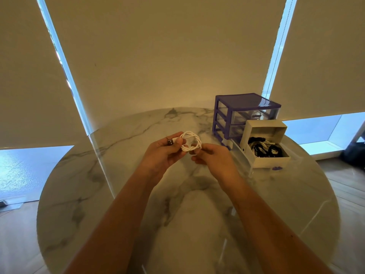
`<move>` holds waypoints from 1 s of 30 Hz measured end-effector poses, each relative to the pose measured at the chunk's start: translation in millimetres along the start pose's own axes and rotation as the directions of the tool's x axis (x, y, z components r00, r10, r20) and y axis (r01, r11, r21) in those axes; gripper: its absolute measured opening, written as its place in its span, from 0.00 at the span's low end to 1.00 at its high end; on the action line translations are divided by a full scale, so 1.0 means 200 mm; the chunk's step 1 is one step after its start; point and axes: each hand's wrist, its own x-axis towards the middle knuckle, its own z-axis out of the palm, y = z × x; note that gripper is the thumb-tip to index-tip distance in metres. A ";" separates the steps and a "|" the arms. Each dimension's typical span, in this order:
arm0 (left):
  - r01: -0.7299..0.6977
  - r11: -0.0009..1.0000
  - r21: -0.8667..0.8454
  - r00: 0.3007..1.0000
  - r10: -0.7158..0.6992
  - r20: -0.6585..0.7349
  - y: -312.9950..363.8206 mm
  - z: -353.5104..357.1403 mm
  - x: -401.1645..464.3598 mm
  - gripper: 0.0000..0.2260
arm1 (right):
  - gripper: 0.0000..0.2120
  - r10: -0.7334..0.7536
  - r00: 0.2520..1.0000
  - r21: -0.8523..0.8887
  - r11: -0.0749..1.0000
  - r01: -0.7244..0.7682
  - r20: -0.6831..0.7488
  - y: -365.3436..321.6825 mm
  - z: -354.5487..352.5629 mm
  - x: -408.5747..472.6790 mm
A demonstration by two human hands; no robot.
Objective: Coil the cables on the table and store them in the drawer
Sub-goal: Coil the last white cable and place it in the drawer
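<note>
Holding a small white cable (pixel 191 143) wound into a loose coil, I have both hands raised above the round marble table (pixel 122 175). My left hand (pixel 165 153) grips the coil from the left, thumb curled over the loops, with the metal plug (pixel 170 142) poking out past my fingertips. My right hand (pixel 212 157) pinches the coil's lower right side; its fingertips are tucked behind the strands, so I cannot make out exactly which turn of the cable they hold or where the other end of it runs. The coil hangs clear of the tabletop, between my two hands.

Off to the right stands a purple-framed set of clear drawers (pixel 246 113). Its lowest drawer (pixel 262 167) is pulled out toward me, though the clear plastic is hard to trace against the marble, and only its purple handle (pixel 276 168) shows plainly. Sitting in that drawer is an open white box (pixel 264 143) holding a tangle of black and white cables (pixel 264 148); how many there are I cannot tell, as they overlap. Something pale sits in the upper drawer, too blurred through the plastic to name.

Behind the table, drawn blinds (pixel 158 56) cover the windows, and a dark shape (pixel 353 155) at the far right is cut off by the picture's edge.
</note>
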 end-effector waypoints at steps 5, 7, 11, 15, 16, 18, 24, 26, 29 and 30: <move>-0.027 0.999 0.032 0.999 0.027 -0.021 -0.01 0.00 0.00 0.08 | 0.10 0.000 0.999 0.261 0.965 0.009 -0.036 0.01 0.02 0.00; -0.036 0.998 0.057 0.999 0.038 -0.032 -0.02 0.01 0.00 0.09 | 0.11 -0.006 0.999 0.337 0.941 0.024 -0.054 0.01 0.03 -0.01; -0.062 0.993 0.099 0.997 0.067 -0.046 -0.02 0.01 0.01 0.09 | 0.12 0.017 0.998 0.471 0.882 0.010 -0.053 0.01 0.06 -0.01; -0.037 0.996 0.083 0.998 0.040 -0.039 -0.02 0.00 0.01 0.09 | 0.11 0.039 0.999 0.541 0.841 -0.018 -0.028 0.01 0.06 -0.02; -0.030 0.996 0.084 0.999 0.033 -0.040 -0.02 0.00 0.01 0.10 | 0.11 0.040 0.999 0.541 0.841 -0.018 -0.030 0.01 0.06 -0.03; -0.020 0.996 0.082 0.999 0.024 -0.048 -0.02 0.00 0.01 0.10 | 0.10 0.041 0.998 0.529 0.848 -0.013 -0.042 0.01 0.06 -0.02; 0.024 0.997 0.068 0.999 -0.022 -0.042 -0.02 0.00 0.00 0.11 | 0.11 0.053 0.993 0.499 0.867 0.006 -0.104 0.02 0.04 -0.01; 0.040 0.997 0.067 0.999 -0.037 -0.033 -0.02 0.01 0.00 0.11 | 0.11 0.057 0.992 0.507 0.862 0.009 -0.113 0.02 0.05 -0.01; 0.047 0.996 0.078 0.999 -0.045 -0.030 -0.02 0.03 -0.01 0.11 | 0.11 0.049 0.989 0.504 0.863 0.028 -0.138 0.01 0.06 -0.01; 0.045 0.996 0.083 0.998 -0.043 -0.035 -0.02 0.03 -0.01 0.11 | 0.10 0.052 0.987 0.512 0.858 0.034 -0.151 0.01 0.07 -0.01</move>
